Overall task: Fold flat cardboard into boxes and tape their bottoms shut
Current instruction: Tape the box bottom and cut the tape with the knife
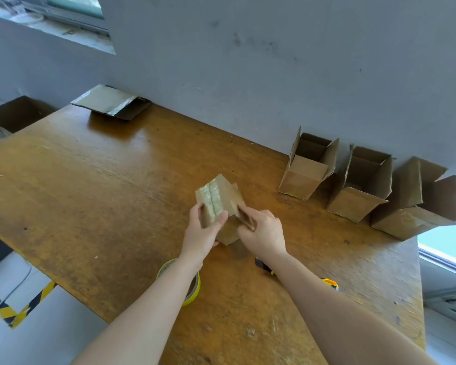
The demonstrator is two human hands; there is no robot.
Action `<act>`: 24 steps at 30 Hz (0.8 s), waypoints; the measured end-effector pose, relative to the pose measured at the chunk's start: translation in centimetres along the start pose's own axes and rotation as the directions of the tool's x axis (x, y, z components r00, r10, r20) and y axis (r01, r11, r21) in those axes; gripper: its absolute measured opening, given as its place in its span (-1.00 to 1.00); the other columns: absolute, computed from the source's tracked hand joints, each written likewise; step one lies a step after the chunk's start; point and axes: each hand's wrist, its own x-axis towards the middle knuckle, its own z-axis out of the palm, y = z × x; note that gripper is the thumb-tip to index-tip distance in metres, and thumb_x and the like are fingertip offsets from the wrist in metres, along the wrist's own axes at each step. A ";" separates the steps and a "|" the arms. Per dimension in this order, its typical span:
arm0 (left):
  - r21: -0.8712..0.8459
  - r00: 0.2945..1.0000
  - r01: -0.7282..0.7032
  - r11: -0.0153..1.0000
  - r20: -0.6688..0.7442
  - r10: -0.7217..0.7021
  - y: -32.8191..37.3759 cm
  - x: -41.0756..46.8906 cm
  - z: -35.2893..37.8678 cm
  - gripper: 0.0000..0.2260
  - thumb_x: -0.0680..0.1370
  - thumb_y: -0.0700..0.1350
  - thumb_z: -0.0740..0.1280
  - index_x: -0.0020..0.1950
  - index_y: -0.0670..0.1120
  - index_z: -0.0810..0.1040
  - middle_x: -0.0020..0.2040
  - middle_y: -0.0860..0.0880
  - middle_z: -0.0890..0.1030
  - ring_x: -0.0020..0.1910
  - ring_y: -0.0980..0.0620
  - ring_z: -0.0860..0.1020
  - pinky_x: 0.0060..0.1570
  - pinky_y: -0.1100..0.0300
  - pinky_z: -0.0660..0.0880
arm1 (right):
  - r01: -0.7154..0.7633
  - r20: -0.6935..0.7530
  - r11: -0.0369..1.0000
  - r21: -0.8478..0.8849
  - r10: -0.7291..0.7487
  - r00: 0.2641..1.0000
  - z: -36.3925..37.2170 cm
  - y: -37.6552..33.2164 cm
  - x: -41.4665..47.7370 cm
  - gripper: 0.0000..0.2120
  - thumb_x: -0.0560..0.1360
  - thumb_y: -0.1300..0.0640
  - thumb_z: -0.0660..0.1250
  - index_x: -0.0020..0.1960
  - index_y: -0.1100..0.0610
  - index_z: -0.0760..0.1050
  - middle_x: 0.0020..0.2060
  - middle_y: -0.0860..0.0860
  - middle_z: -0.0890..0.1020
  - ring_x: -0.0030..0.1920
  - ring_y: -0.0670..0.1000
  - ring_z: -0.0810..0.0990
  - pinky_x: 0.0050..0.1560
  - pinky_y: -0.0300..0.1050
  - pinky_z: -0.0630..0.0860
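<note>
A small cardboard box (223,198) stands bottom-up near the middle of the wooden table (90,193), with clear tape along its bottom seam. My left hand (203,233) grips its near left side, thumb on the taped face. My right hand (263,233) holds the right side, fingers curled around a flap edge. A roll of tape with a yellow core (192,285) lies under my left forearm. A yellow and black cutter (327,283) lies partly hidden under my right forearm.
Three folded boxes (306,169) (358,188) (411,206) stand open-topped along the wall at the right. A stack of flat cardboard (111,104) lies at the table's far left corner. A larger open box (16,114) sits beyond the left edge.
</note>
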 end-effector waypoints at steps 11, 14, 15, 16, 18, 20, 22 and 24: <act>-0.567 0.923 0.379 0.731 0.172 -0.345 -0.1 1.2 -0.5 -0.62 0.61 -0.04 0.25 0.41 -0.06 0.37 0.25 -0.19 0.48 0.14 -0.21 0.52 0.15 -0.13 0.52 | -0.405 0.169 0.867 0.288 0.371 0.913 -1.2 -2.6 1.9 -0.18 0.42 0.03 0.49 0.54 -0.06 0.12 0.55 0.09 0.09 0.50 0.14 0.18 0.39 0.12 0.30; -0.205 0.914 0.382 0.901 -0.062 -0.402 -0.7 1.5 -0.8 -0.55 0.64 0.11 0.11 0.43 -0.11 0.38 0.27 -0.16 0.49 0.23 -0.16 0.48 0.26 -0.06 0.45 | -0.496 0.237 0.719 0.487 0.438 0.867 -0.9 -2.6 1.9 -0.21 0.44 0.18 0.47 0.54 0.02 0.12 0.42 0.06 0.38 0.35 0.09 0.41 0.27 0.06 0.48; -0.097 0.915 0.380 0.920 -0.102 -0.389 -0.9 1.5 -0.9 -0.46 0.61 0.21 0.07 0.45 -0.11 0.36 0.34 -0.16 0.45 0.31 -0.16 0.42 0.31 -0.06 0.38 | -0.509 0.262 0.677 0.531 0.440 0.859 -0.8 -2.9 1.9 -0.27 0.46 0.23 0.44 0.52 0.02 0.16 0.37 0.05 0.45 0.29 0.08 0.46 0.18 0.01 0.52; -0.020 0.922 0.374 0.927 -0.103 -0.374 -0.8 1.5 -1.1 -0.36 0.57 0.31 0.05 0.46 -0.11 0.33 0.39 -0.15 0.41 0.36 -0.17 0.38 0.34 -0.06 0.33 | -0.513 0.277 0.662 0.547 0.435 0.857 -0.6 -3.1 2.0 -0.34 0.48 0.26 0.40 0.50 0.03 0.23 0.32 0.03 0.51 0.24 0.06 0.49 0.09 -0.07 0.52; 0.126 0.951 0.309 0.943 -0.055 -0.305 -0.7 1.6 -1.4 -0.31 0.52 0.36 0.11 0.47 -0.10 0.32 0.39 -0.12 0.41 0.34 -0.15 0.39 0.30 -0.05 0.34 | -0.504 0.276 0.688 0.522 0.422 0.863 -0.1 -3.6 2.0 -0.46 0.50 0.29 0.34 0.44 0.03 0.33 0.29 0.02 0.52 0.20 0.02 0.47 0.03 -0.13 0.47; 0.275 0.983 0.179 0.944 -0.004 -0.185 -0.6 1.9 -1.8 -0.46 0.56 0.21 0.23 0.44 -0.06 0.36 0.34 -0.09 0.47 0.21 -0.07 0.46 0.22 -0.01 0.44 | -0.497 0.242 0.724 0.479 0.435 0.867 0.3 -3.8 2.1 -0.46 0.51 0.28 0.31 0.44 0.01 0.31 0.35 0.05 0.42 0.25 0.05 0.43 0.12 -0.05 0.49; 0.354 0.995 0.084 0.932 0.016 -0.095 -0.5 2.2 -2.2 -0.61 0.60 0.08 0.24 0.40 -0.01 0.40 0.29 -0.05 0.51 0.11 0.02 0.45 0.11 0.07 0.44 | -0.531 0.229 0.713 0.457 0.483 0.845 0.3 -3.6 2.2 -0.43 0.53 0.24 0.30 0.48 0.00 0.23 0.38 0.08 0.37 0.28 0.10 0.42 0.22 0.05 0.50; 0.402 0.996 0.013 0.916 0.080 -0.049 -0.5 2.8 -2.5 -0.65 0.63 0.04 0.18 0.41 0.04 0.38 0.32 -0.01 0.50 0.17 0.03 0.44 0.14 0.09 0.41 | -0.595 0.262 0.676 0.436 0.537 0.802 0.0 -3.2 2.2 -0.43 0.55 0.21 0.28 0.51 0.04 0.19 0.38 0.10 0.40 0.27 0.09 0.44 0.25 0.03 0.47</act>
